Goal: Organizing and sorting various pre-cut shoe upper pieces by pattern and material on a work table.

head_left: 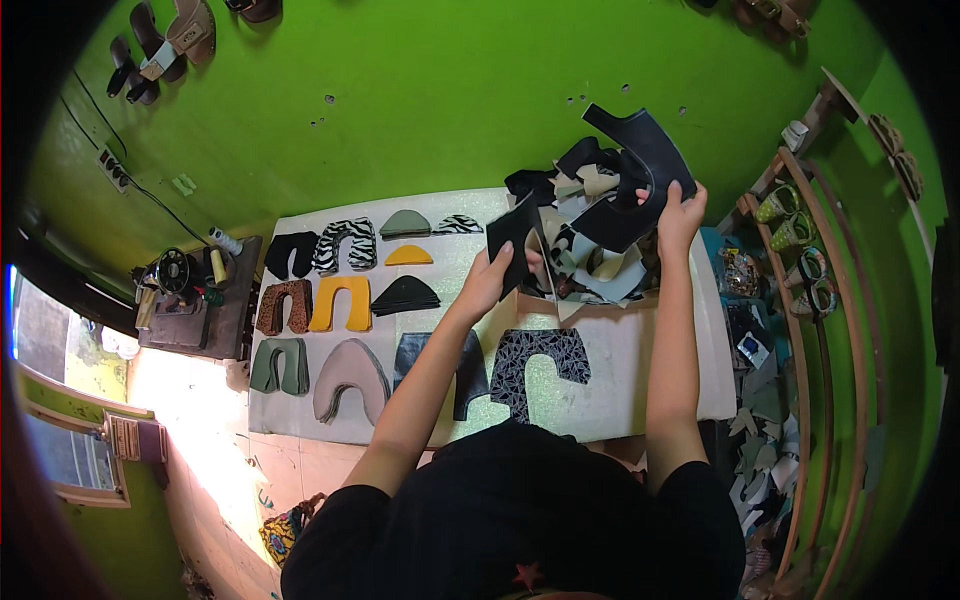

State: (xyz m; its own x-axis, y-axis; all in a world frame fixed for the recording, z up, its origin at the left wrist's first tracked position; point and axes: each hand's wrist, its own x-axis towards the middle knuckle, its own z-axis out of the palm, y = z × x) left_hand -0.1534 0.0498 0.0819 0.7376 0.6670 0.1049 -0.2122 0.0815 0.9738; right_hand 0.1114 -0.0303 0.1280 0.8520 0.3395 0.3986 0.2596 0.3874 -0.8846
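A black shirt [530, 500] sits nearest, left hand [488, 278] pinching a panel [510, 240], right hand [682, 218] gripping a cutout [655, 150] by the box [536, 304], scraps [612, 272] seemingly left jumbled there, neat stacks [350, 368] already lining the table [716, 365]

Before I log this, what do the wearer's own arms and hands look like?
Black short sleeves, plain as far as I see, ending on the upper arms. Forearms are bare; left hand and right hand ungloved.

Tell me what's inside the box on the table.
The box holds a jumbled heap of black, beige and grey pieces. The heap covers the box's bottom; the black piece in the right hand hides part of the heap.
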